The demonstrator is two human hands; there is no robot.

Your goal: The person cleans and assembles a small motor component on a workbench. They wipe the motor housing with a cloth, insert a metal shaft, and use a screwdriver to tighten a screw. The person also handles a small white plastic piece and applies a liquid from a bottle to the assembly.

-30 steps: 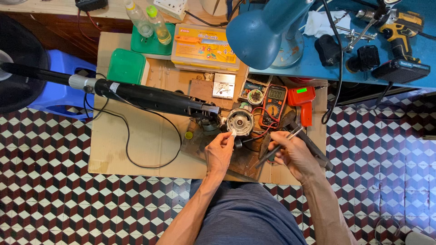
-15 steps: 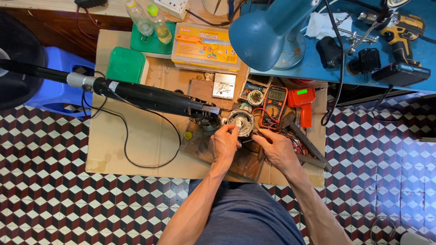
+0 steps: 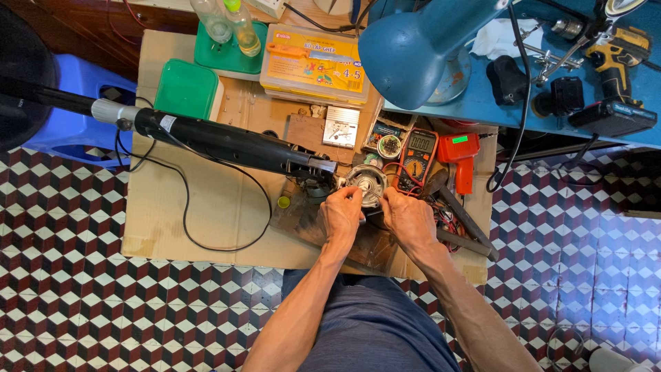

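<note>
A round silver fan motor [image 3: 367,182] lies on a wooden board at the end of a black fan pole [image 3: 227,146]. My left hand [image 3: 341,217] has its fingers pinched at the motor's front left edge. My right hand [image 3: 407,219] pinches at the motor's right edge, where thin wires run. What either hand pinches is too small to make out. Both hands sit close together over the board.
A cardboard sheet [image 3: 200,207] covers the tiled floor. A multimeter [image 3: 416,156], red tool [image 3: 460,156], pliers [image 3: 461,220], green boxes [image 3: 186,88], yellow parts case [image 3: 313,63] and bottles surround the motor. A blue lamp [image 3: 427,48] hangs over a blue bench with a drill [image 3: 616,52].
My right hand put down the thin tool it held a second ago and moved left to the motor. My left hand moved up onto the motor's edge.
</note>
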